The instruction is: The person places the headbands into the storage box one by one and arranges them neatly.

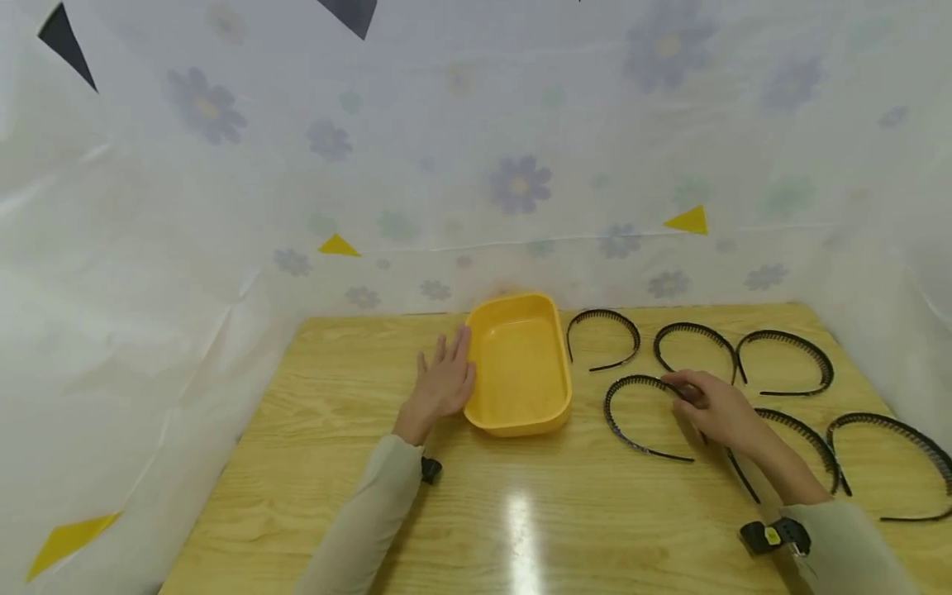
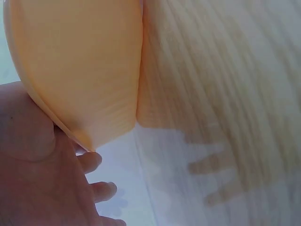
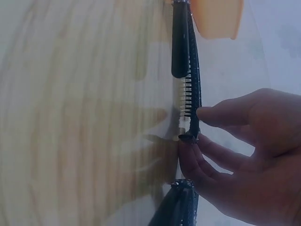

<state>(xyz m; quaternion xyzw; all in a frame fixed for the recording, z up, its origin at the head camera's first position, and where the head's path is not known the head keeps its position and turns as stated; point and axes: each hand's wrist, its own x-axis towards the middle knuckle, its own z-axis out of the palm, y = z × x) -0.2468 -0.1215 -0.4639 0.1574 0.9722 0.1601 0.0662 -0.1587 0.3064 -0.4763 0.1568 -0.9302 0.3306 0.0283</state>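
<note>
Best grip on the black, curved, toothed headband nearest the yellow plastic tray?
I'd pinch the black, curved, toothed headband at its right bend, from above right: its left leg lies close to the yellow plastic tray; the bend faces away.

A: What sort of place is this?
B: A small screened-off booth; whether in a home or a workshop, I can't tell.
A: What shows it?
B: White sheeting (image 1: 431, 182), flower-printed beyond the left hand (image 1: 442, 382) and right hand (image 1: 720, 411), also hangs outward of each, around a wood-grained worktop (image 1: 327, 430).
A: Anything else?
B: Yellow triangles (image 1: 691, 221) on the sheeting beyond both hands, black triangles (image 1: 353, 12) higher up.
</note>
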